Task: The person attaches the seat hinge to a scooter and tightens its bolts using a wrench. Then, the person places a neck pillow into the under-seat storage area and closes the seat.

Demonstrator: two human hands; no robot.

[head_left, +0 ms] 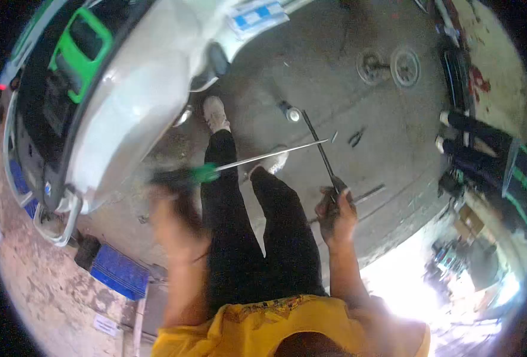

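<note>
My left hand (183,223), blurred by motion, is closed round the dark end of a long screwdriver (269,154) with a green-and-black handle. Its thin metal shaft points right and crosses over a black bar in this view. My right hand (337,217) grips a dark T-handle wrench (320,149); its long bar runs up and away from my fingers, and a crossbar sticks out on both sides of the hand. Beyond the far end of that bar shows a small round bright object (292,114). Dark pliers (356,137) lie on the floor to the right.
A white car (132,95) with its front towards me fills the left side. Two round metal parts (405,66) lie on the concrete floor (335,41). At the right stands another person (484,140) in dark trousers. A blue crate (119,271) sits by the left wall.
</note>
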